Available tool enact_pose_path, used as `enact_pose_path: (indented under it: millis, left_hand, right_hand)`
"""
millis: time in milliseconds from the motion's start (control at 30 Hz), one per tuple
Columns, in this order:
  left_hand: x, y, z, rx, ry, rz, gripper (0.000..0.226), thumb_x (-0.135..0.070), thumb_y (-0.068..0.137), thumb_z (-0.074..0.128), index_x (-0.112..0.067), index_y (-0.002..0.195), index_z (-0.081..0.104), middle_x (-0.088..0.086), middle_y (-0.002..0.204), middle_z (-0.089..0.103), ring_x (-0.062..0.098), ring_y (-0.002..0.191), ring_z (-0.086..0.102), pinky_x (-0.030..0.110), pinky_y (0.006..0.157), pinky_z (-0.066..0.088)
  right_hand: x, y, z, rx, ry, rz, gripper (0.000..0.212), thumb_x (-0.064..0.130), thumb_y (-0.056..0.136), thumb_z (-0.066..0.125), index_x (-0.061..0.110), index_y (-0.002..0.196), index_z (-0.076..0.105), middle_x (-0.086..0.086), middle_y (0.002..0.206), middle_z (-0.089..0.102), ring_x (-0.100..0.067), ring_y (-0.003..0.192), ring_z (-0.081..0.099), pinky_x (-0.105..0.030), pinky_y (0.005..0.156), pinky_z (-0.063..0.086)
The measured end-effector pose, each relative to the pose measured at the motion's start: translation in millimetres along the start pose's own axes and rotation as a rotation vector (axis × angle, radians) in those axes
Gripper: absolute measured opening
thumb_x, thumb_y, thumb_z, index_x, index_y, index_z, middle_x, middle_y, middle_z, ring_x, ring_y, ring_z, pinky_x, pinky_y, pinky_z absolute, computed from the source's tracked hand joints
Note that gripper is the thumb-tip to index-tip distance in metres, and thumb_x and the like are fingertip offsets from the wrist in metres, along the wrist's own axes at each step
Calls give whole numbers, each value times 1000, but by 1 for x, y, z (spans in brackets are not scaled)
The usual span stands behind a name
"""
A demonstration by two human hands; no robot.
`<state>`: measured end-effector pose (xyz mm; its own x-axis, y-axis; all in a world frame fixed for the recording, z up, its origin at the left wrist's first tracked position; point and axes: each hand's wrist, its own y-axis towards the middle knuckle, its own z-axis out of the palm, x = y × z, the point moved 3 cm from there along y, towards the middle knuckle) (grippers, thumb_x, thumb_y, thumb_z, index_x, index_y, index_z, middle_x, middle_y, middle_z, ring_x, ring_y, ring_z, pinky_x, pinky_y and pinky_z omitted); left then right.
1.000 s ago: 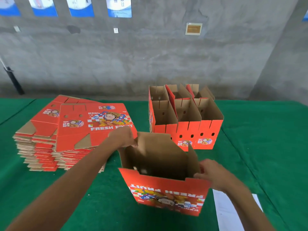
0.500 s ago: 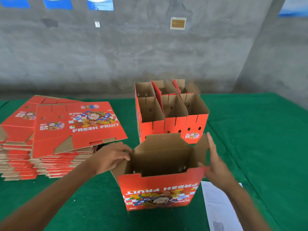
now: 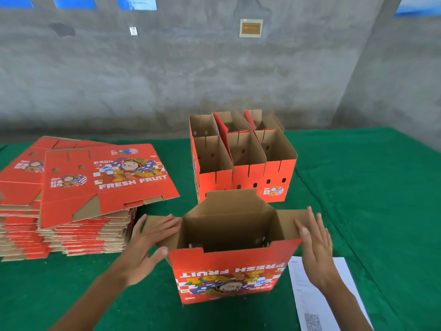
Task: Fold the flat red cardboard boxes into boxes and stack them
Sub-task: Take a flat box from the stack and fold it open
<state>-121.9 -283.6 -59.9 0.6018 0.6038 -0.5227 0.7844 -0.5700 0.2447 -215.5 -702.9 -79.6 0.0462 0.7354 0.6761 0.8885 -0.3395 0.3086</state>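
Box in hand: an upright, open-topped red printed cardboard box (image 3: 232, 266) stands on the green cloth-covered table (image 3: 358, 192) directly before the person, brown inside, its top flaps spread outward.
Writing on it: "FRESH FRUIT" in white capitals, seen upside down from the head camera, above a cartoon child figure and a blue-and-white checker pattern; the smaller print is too fine to read.
Left hand: the left hand (image 3: 145, 247) is spread wide, fingers straight, lying against the box's left side flap, thumb at the front corner.
Right hand: the right hand (image 3: 315, 244) is flat and open, fingers straight, at the right side flap; motion blur hides whether it presses the card.
Flat stock: two side-by-side piles of flat red cardboard box blanks (image 3: 71, 204) sit at the left of the table, too many sheets to count; the top sheet reads "FRESH FRUIT" beneath Chinese characters and the same cartoon figure.
Finished boxes: a cluster of folded red cardboard boxes (image 3: 241, 161) stands just behind the open box, six open compartments showing in two rows of three, a small logo badge on the front right.
Paper: one white printed paper sheet (image 3: 319, 295) with a QR code lies to the right of the box, its text unreadable.
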Motion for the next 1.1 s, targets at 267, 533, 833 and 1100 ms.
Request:
enact_pose_path:
  millis: [267, 533, 833, 1100]
  left_hand:
    - [-3, 3, 16, -46, -104, -207, 96, -95, 82, 30, -30, 148, 55, -25, 158, 39, 1, 154, 22, 46, 124, 21]
    - [-27, 16, 22, -434, -55, -416, 97, -51, 80, 78, -25, 161, 31, -20, 170, 0, 0, 156, -8, 46, 125, 13]
    - [-50, 23, 41, -655, -398, -428, 123, -1, 87, 78, -52, 159, -8, -35, 165, -5, -15, 150, 6, 36, 122, 19]
    - [-56, 25, 51, -509, -193, -73, 86, 24, 89, 43, -29, 156, 41, -17, 154, 44, 9, 146, 40, 23, 121, 30]
  right_hand:
    - [-6, -10, -4, 199, 148, 71, 105, 93, 83, 7, 25, 159, 32, 29, 166, -2, 8, 151, -17, -41, 128, -11]
    - [20, -6, 21, 50, 81, 242, 136, 79, 59, 75, 22, 164, 8, 11, 170, -15, -9, 157, -9, -47, 128, 7]
    - [38, -2, 41, 49, 439, 107, 116, 5, 86, 75, 62, 155, 1, 51, 151, 17, 15, 144, 24, -34, 117, 34]
    - [51, 17, 35, 183, 196, -202, 63, 8, 77, 62, 40, 132, 62, 29, 148, 35, -9, 139, 33, -38, 110, 40]
